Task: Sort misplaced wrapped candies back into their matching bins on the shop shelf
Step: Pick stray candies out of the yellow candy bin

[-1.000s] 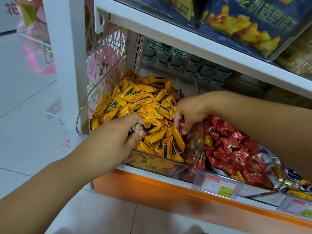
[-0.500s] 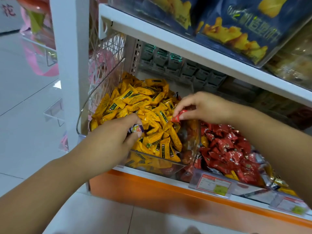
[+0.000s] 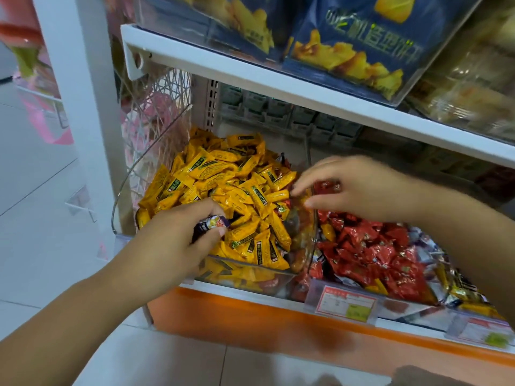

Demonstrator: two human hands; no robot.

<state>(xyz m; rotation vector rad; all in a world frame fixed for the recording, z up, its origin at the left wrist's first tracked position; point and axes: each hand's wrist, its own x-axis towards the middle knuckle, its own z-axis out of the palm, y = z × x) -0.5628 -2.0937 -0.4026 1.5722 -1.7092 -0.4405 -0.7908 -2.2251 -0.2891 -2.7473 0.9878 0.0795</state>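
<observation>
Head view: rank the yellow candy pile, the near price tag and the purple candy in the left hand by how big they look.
1. Yellow candy pile
2. Price tag
3. Purple candy: partly hidden in the left hand, so its full size is unsure, yet it looks smallest.
</observation>
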